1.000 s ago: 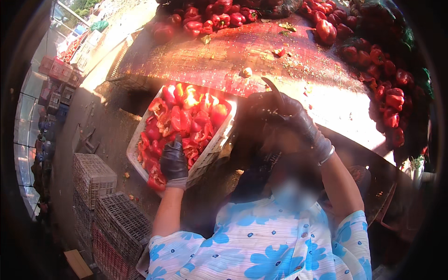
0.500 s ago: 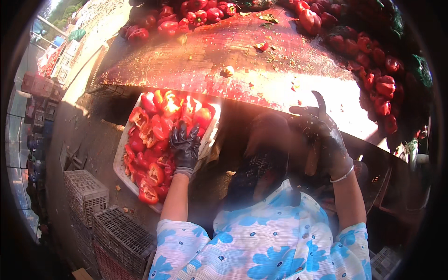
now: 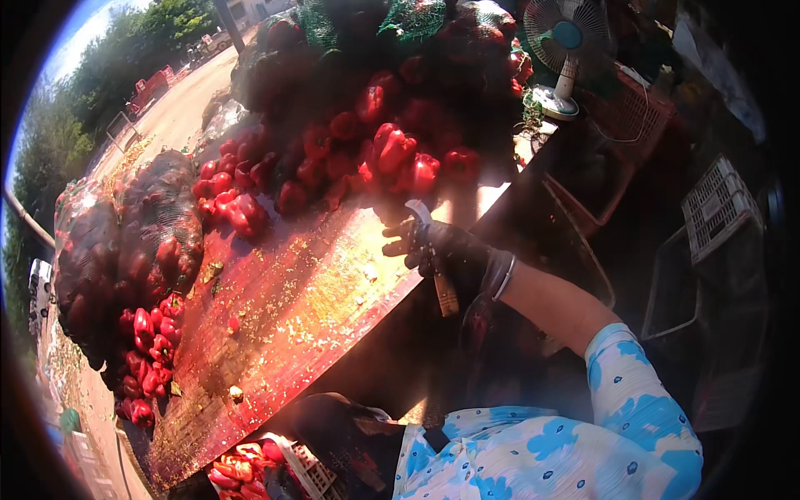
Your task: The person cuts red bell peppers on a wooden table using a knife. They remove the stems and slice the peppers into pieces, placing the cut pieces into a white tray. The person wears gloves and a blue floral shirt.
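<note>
My right hand (image 3: 446, 250), in a dark glove with a pale bracelet at the wrist, reaches over the table's near edge. It grips a small knife; the wooden handle (image 3: 447, 297) sticks out below the palm and the pale, curved blade (image 3: 418, 211) points up past the fingers. Its fingertips stop just short of a heap of whole red bell peppers (image 3: 393, 154). At the lower edge, cut red pepper pieces (image 3: 242, 471) lie in a white crate (image 3: 310, 471). My left hand is out of view.
The wooden table (image 3: 275, 333) is strewn with seeds and scraps. Mesh sacks of peppers (image 3: 158, 217) stand along its left, with more whole peppers (image 3: 150, 350) beside them. Back right are a fan (image 3: 568, 37) and a red crate (image 3: 625, 112); a white crate (image 3: 718, 208) is far right.
The view has swung right toward the pepper heap. My right hand, knife in it, now extends toward the whole peppers. My left hand, earlier spread on the cut peppers, has left the picture.
</note>
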Available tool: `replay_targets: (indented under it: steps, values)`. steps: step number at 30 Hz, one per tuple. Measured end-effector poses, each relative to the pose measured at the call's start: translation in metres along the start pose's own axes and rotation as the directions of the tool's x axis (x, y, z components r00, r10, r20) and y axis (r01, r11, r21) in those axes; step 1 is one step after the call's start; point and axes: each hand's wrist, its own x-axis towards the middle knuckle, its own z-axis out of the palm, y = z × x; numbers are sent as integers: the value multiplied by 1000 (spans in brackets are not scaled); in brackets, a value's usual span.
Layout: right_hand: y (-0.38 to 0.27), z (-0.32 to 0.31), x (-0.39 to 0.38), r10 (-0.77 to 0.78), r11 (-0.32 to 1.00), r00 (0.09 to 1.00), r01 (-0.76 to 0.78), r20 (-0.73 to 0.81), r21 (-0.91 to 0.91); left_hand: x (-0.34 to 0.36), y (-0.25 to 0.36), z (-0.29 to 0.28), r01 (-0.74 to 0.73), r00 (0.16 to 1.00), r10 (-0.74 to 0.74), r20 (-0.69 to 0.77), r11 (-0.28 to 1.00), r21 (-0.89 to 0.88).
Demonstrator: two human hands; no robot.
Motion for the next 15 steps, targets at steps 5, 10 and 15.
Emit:
replay_targets:
  steps: [5, 10, 15]
  values:
    - [0, -119, -19, -275, 957, 934, 242, -227, -162, -47, 84, 137, -341, 915, 305, 264, 934, 106]
    - [6, -181, -9, -322, 939, 803, 205, -502, -275, -25, 111, 243, -636, 771, 530, 354, 664, 392]
    - [-61, -240, 52, -557, 787, 652, 216, -515, -579, -95, 140, 420, -832, 506, 511, 695, 503, 236]
